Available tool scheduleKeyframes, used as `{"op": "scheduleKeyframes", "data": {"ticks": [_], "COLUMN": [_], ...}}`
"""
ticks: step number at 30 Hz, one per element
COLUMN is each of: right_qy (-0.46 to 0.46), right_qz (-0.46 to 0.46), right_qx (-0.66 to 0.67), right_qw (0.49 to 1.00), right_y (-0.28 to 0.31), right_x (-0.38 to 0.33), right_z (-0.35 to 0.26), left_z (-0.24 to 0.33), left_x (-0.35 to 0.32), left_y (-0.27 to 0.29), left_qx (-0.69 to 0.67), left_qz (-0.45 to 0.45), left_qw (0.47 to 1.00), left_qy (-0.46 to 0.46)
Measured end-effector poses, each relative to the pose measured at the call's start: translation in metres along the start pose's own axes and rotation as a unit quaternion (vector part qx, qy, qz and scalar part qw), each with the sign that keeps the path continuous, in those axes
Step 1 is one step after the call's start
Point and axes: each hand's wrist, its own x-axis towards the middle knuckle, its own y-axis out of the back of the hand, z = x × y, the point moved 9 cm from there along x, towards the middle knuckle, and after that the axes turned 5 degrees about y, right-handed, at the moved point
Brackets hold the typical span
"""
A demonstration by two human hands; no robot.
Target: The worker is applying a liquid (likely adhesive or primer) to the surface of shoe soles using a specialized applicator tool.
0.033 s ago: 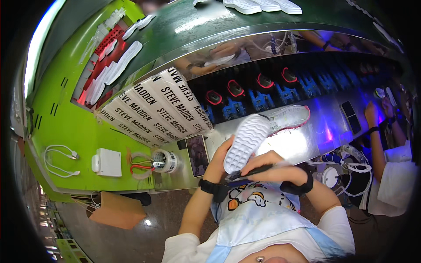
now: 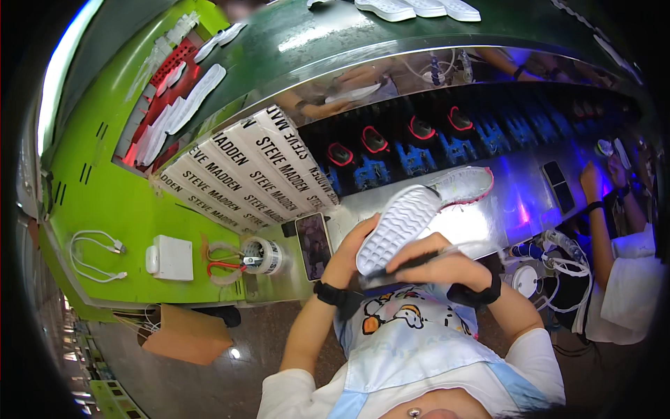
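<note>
My left hand (image 2: 347, 253) holds a white shoe (image 2: 399, 226) tilted up, its ridged sole facing the camera. My right hand (image 2: 438, 266) grips a thin dark stick-like tool (image 2: 408, 263) whose tip lies against the heel end of that sole. Each of my wrists carries a black band. Just beyond, a second white shoe with a pink edge (image 2: 466, 184) lies on the shiny metal bench (image 2: 488, 223).
A phone (image 2: 314, 244), a tape roll (image 2: 262, 255), red scissors (image 2: 222, 268), a white box (image 2: 172, 258) and a cable (image 2: 94, 255) lie at the left. Printed white sheets (image 2: 244, 174) lie behind them. Blue fixtures (image 2: 413, 155) line the back. A co-worker's arm (image 2: 601, 223) is at the right.
</note>
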Motion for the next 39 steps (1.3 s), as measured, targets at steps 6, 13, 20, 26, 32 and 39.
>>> {"op": "scheduleKeyframes", "data": {"ticks": [6,13,20,26,32,39], "right_qy": [0.067,0.024,-0.057,0.159,0.136,0.018], "right_qz": [-0.134,-0.015,0.310,0.257,0.341,0.163], "right_qx": [-0.238,-0.101,0.115,-0.224,-0.157,0.059], "right_qw": [0.960,0.994,0.942,0.927,0.917,0.985], "right_y": [-0.013,0.033,0.047,0.008,0.036,0.017], "right_x": [-0.003,-0.028,-0.023,-0.011,-0.015,0.001], "right_z": [-0.011,-0.009,0.029,-0.007,-0.017,0.013], "left_z": [-0.012,-0.016,-0.011,-0.023,0.003,0.014], "left_x": [0.015,0.007,0.012,0.011,0.006,0.001], "left_y": [-0.018,-0.012,-0.027,-0.029,-0.021,-0.048], "left_qx": [0.262,0.073,-0.147,-0.280,-0.150,-0.129], "left_qz": [-0.108,-0.204,-0.141,-0.185,-0.061,-0.185], "left_qw": [0.947,0.934,0.970,0.934,0.963,0.969], "left_qy": [0.148,0.284,-0.131,-0.127,-0.217,-0.100]}}
